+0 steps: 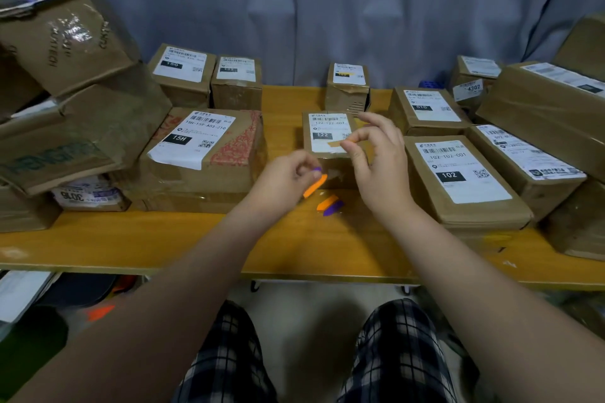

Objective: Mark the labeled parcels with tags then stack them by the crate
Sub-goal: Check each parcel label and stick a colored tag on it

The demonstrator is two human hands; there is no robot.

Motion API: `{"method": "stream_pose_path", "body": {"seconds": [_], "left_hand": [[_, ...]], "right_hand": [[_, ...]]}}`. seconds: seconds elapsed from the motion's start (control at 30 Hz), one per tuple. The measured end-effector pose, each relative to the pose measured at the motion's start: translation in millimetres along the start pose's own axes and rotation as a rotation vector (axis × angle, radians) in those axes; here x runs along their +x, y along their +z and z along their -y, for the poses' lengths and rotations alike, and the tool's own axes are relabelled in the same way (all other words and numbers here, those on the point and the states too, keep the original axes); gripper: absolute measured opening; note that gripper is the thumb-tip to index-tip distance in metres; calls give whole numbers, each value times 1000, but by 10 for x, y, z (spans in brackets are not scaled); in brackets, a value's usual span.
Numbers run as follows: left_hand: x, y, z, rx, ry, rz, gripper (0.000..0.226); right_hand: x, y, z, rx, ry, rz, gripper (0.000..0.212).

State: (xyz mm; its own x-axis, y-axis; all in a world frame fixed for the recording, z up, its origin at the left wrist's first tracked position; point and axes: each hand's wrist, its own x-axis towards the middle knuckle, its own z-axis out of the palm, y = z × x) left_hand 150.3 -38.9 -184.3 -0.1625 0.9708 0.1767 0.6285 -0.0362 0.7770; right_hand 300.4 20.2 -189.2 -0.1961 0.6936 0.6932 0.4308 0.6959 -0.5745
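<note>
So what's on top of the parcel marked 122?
A white label with an orange tag across its lower part, pinched at one end by the right hand. That hand covers the right side of the parcel, so anything there is hidden.

Left hand (288, 180) with orange tag (315, 186)

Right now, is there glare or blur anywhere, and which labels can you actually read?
Head view: glare streaks the tape on the tilted box upper left; labels on the 122 parcel and 102 parcel read sharply, back-row labels are soft; the wide lens stretches things near the frame edges; under the table it is dark.
</note>
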Motion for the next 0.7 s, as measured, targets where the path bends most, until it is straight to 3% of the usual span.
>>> {"method": "stream_pose_path", "body": {"seconds": [0.1,0.23,0.4,0.6,0.7], "left_hand": [[-115,145,164,154,-37,158,15],[-173,212,250,259,-81,206,27],[-108,202,252,527,50,70,39],[147,123,-4,291,83,-291,37],[423,121,-101,240,-55,-239,50]], "right_hand": [[-64,15,-47,21,108,5,6],[-152,68,-91,3,174,44,8],[-183,155,-126,12,210,59,7],[-10,154,-188,69,403,-57,8],[132,207,-246,150,525,-49,15]]}}
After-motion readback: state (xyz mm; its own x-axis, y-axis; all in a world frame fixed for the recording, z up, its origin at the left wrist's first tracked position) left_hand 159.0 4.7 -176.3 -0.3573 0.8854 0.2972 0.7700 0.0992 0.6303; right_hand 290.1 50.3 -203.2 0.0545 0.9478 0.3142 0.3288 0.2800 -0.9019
